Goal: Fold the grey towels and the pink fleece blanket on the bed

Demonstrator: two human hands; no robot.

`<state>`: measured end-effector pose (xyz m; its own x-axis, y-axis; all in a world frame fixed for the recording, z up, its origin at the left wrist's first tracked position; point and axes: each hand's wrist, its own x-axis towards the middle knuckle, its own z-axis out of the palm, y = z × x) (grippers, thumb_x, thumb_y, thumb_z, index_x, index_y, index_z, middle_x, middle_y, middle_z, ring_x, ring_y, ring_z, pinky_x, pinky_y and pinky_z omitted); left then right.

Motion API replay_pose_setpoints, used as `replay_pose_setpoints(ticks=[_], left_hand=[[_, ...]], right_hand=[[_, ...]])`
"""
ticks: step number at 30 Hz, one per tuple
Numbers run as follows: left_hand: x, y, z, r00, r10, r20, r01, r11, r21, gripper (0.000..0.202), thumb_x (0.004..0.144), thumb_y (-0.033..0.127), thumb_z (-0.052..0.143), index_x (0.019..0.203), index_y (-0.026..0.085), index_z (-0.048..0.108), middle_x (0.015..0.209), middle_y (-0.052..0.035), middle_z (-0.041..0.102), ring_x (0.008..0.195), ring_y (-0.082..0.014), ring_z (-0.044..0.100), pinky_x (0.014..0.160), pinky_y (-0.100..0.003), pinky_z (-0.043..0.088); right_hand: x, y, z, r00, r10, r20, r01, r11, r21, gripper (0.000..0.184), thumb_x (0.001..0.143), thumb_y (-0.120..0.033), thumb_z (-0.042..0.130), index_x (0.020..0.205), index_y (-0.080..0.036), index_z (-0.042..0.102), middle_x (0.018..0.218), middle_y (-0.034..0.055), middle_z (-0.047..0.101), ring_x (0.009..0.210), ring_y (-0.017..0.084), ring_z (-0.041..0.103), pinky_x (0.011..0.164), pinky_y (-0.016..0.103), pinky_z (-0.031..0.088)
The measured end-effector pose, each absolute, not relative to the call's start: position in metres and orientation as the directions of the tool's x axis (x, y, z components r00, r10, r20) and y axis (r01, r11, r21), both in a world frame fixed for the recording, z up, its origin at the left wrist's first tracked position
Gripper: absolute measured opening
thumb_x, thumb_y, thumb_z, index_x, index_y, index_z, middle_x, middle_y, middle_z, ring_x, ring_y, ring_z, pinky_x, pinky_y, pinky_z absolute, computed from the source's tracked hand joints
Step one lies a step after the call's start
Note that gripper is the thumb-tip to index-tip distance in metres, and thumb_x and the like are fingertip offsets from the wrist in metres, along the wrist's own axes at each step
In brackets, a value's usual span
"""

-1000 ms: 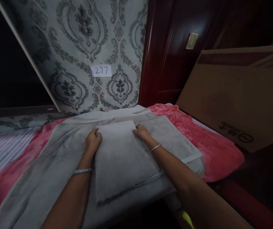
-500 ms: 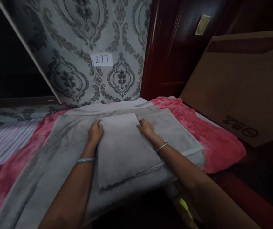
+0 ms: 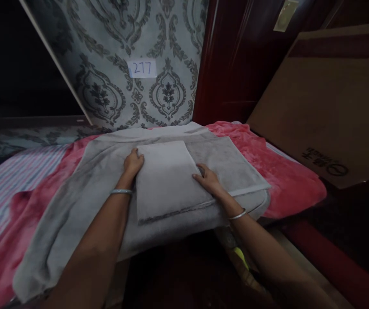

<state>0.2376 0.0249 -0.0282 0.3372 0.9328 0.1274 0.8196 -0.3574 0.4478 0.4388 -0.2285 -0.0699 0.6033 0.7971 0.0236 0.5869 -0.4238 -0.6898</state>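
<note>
A folded grey towel [image 3: 166, 176] lies on a larger grey cloth [image 3: 84, 193] spread over a pink blanket [image 3: 287, 180]. My left hand [image 3: 133, 163] grips the folded towel's far left corner, fingers curled over its edge. My right hand [image 3: 207, 179] lies along the towel's right edge near its middle, fingers pressed flat against it. Both wrists wear silver bangles.
A large cardboard box [image 3: 326, 107] leans at the right. Patterned wallpaper with a paper label "277" [image 3: 142, 68] stands behind the bed, beside a dark red wooden door [image 3: 236, 64]. A striped sheet [image 3: 13, 176] shows at the left.
My right hand slid back along the towel's right edge, from the far corner toward me. My left hand stays at the far left corner. The view tilted down slightly.
</note>
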Motion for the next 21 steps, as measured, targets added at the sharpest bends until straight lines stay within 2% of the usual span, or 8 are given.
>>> replay_pose_setpoints(ticks=[5,7,11,13,17,19,21], left_hand=[[0.225,-0.005,-0.026,0.332,0.94,0.081,0.842,-0.334,0.424,0.064,0.092,0.033,0.053,0.152,0.011,0.042,0.129,-0.0201,0.068,0.122,-0.0341,0.064,0.102,-0.044,0.05],[0.211,-0.021,-0.031,0.354,0.931,0.09,0.814,-0.354,0.46,0.069,0.09,0.034,0.056,0.153,0.013,0.039,0.121,-0.0172,0.071,0.116,-0.0329,0.066,0.099,-0.042,0.051],[0.178,-0.063,-0.049,0.438,0.895,0.081,0.704,-0.398,0.588,0.084,0.084,0.038,0.066,0.156,0.01,0.033,0.1,-0.0104,0.072,0.101,-0.0302,0.069,0.091,-0.039,0.054],[0.164,-0.081,-0.057,0.445,0.89,0.094,0.644,-0.392,0.657,0.087,0.083,0.037,0.069,0.157,0.01,0.033,0.103,-0.0106,0.071,0.103,-0.0299,0.068,0.092,-0.039,0.054],[0.154,-0.099,-0.066,0.414,0.895,0.165,0.542,-0.388,0.745,0.08,0.082,0.029,0.07,0.154,0.014,0.039,0.128,-0.0146,0.066,0.121,-0.0305,0.061,0.103,-0.041,0.049],[0.154,-0.1,-0.067,0.381,0.91,0.166,0.534,-0.362,0.764,0.076,0.081,0.026,0.07,0.151,0.014,0.043,0.127,-0.0148,0.066,0.117,-0.0301,0.062,0.101,-0.041,0.05],[0.154,-0.1,-0.068,0.354,0.923,0.151,0.511,-0.326,0.795,0.075,0.081,0.025,0.071,0.15,0.013,0.044,0.119,-0.0139,0.069,0.108,-0.0285,0.066,0.096,-0.04,0.052]], right_hand=[[0.44,-0.229,-0.079,0.598,0.8,0.05,0.534,-0.351,-0.77,0.059,0.087,-0.034,0.06,0.143,-0.016,0.053,0.105,0.0093,0.073,0.093,0.024,0.067,0.085,0.036,0.052],[0.443,-0.23,-0.086,0.591,0.801,0.096,0.524,-0.29,-0.801,0.06,0.085,-0.036,0.062,0.14,-0.015,0.055,0.107,0.01,0.073,0.093,0.024,0.067,0.084,0.037,0.053],[0.449,-0.23,-0.098,0.583,0.789,0.194,0.549,-0.206,-0.81,0.062,0.078,-0.042,0.067,0.134,-0.016,0.059,0.097,0.0072,0.073,0.083,0.024,0.066,0.079,0.038,0.053],[0.449,-0.23,-0.101,0.586,0.781,0.218,0.565,-0.2,-0.801,0.061,0.077,-0.041,0.067,0.132,-0.016,0.061,0.093,0.0061,0.072,0.079,0.023,0.065,0.077,0.037,0.053],[0.447,-0.228,-0.101,0.604,0.764,0.226,0.579,-0.226,-0.784,0.058,0.077,-0.037,0.066,0.131,-0.015,0.063,0.09,0.0069,0.072,0.077,0.023,0.065,0.076,0.037,0.052],[0.445,-0.227,-0.1,0.617,0.752,0.234,0.586,-0.24,-0.774,0.058,0.076,-0.036,0.067,0.13,-0.015,0.063,0.093,0.0078,0.073,0.08,0.025,0.066,0.078,0.039,0.052],[0.445,-0.227,-0.1,0.619,0.748,0.238,0.588,-0.241,-0.772,0.056,0.077,-0.036,0.067,0.129,-0.016,0.064,0.095,0.0084,0.074,0.083,0.026,0.067,0.08,0.04,0.052]])
